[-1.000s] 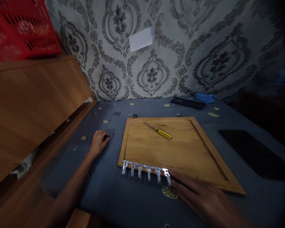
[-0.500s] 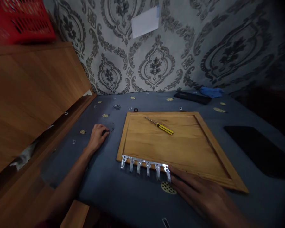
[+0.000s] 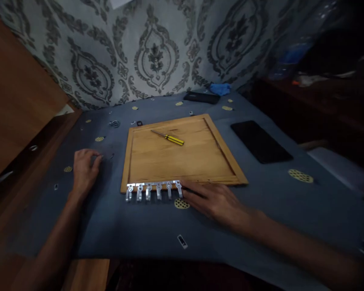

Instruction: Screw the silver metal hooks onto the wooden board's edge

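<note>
A silver metal hook rail (image 3: pixel 154 186) with several hooks lies along the near edge of a framed wooden board (image 3: pixel 176 159), its hooks pointing toward me. My right hand (image 3: pixel 214 200) holds the rail's right end, fingers reaching along it from the right. On the cloth left of the board, my left hand (image 3: pixel 85 165) is closed, thumb and forefinger pinched together; whatever lies between the tips is too small to make out. A tiny dark piece (image 3: pixel 112 156) rests just beyond those fingertips. A screwdriver with a yellow and black handle (image 3: pixel 174 140) lies across the board.
Behind the board are a small tangle of metal bits (image 3: pixel 114 123), a dark square piece (image 3: pixel 139 123), a black case (image 3: pixel 202 97) and a blue cloth (image 3: pixel 220 89). A black flat slab (image 3: pixel 261 141) lies at the right. Wooden furniture (image 3: pixel 21 81) borders the left side.
My view has swung right and down, so the board and rail appear farther left. The left hand has drawn back slightly from the tiny piece. My right hand stays at the rail's end.
</note>
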### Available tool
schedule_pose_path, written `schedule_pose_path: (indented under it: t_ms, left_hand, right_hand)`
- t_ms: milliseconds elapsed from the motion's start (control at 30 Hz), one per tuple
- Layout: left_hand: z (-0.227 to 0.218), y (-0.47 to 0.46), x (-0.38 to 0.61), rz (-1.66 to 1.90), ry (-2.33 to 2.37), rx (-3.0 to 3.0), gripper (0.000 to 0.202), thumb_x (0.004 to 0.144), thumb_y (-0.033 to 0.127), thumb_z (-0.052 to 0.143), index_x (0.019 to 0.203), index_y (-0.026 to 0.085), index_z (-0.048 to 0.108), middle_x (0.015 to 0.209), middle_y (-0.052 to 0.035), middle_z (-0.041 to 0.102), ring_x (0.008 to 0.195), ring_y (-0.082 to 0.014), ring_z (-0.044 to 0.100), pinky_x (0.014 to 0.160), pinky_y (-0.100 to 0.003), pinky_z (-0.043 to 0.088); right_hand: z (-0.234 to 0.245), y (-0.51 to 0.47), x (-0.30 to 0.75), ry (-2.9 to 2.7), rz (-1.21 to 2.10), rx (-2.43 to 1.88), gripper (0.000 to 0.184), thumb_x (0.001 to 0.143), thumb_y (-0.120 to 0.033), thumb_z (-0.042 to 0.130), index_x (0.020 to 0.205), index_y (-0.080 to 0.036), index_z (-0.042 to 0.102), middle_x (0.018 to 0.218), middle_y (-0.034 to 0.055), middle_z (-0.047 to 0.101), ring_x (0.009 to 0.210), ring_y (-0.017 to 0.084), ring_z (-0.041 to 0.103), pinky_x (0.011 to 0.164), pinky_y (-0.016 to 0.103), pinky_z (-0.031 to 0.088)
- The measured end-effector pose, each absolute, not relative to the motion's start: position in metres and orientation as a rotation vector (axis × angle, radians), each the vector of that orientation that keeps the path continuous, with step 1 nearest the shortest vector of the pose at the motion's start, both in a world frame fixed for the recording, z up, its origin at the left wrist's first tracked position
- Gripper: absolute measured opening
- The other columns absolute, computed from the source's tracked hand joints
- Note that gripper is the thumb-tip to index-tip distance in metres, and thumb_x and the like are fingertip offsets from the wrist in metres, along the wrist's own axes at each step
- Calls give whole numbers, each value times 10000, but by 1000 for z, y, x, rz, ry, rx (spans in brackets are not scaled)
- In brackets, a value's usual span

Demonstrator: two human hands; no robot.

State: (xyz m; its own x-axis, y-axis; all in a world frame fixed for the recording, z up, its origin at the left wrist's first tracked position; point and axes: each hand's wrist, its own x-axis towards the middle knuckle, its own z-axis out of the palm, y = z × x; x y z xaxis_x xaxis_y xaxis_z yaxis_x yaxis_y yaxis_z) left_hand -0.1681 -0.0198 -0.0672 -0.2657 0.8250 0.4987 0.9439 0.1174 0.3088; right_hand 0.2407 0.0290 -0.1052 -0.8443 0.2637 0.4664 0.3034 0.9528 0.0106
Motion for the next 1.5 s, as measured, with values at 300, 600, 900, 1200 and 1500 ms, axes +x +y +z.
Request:
schedule_pose_path:
  t_ms: [300, 600, 900, 1200, 1500]
  left_hand:
    - [-31, -1, -34, -935, -2032, -2866, 163, 940, 332, 578, 899, 210, 678, 929, -38, 710, 903, -203, 668, 830, -322, 519]
    - [-27, 27, 2, -411, -1951, -3259, 146, 954, 237, 527, 858, 193, 628, 900, -31, 671, 827, -173, 630, 760, -296, 477]
    - [-28, 38, 4, -252, -1905, -3265, 154, 949, 234, 574, 828, 183, 654, 866, -14, 676, 807, -172, 641, 753, -298, 479]
    - [-24, 41, 9, -137, -1896, -3278, 153, 946, 245, 565, 833, 188, 650, 863, -21, 671, 814, -181, 629, 755, -303, 476]
    - [-23, 43, 11, -26, -1897, -3249, 116, 948, 196, 597, 845, 178, 647, 863, -10, 681, 828, -178, 642, 750, -292, 466]
  right_hand:
    - [-98, 28, 238, -2675, -147, -410, 222, 991, -108, 557, 1131, -172, 718, 1235, 86, 768, 681, 175, 727, 556, 314, 570]
    - [-95, 28, 239, -2723, -166, -415, 266, 962, -66, 527, 1128, -158, 715, 1335, 119, 717, 694, 161, 715, 554, 301, 531]
    - [-97, 28, 239, -2671, -147, -412, 226, 956, -59, 531, 1092, -148, 688, 1254, 120, 743, 708, 177, 718, 533, 298, 512]
    - [-95, 28, 239, -2727, -135, -415, 229, 972, -87, 532, 1127, -146, 690, 1302, 127, 719, 716, 178, 721, 536, 309, 522]
    - [-98, 28, 239, -2693, -148, -415, 229, 996, -90, 486, 1079, -144, 692, 1222, 125, 734, 689, 157, 676, 517, 299, 466]
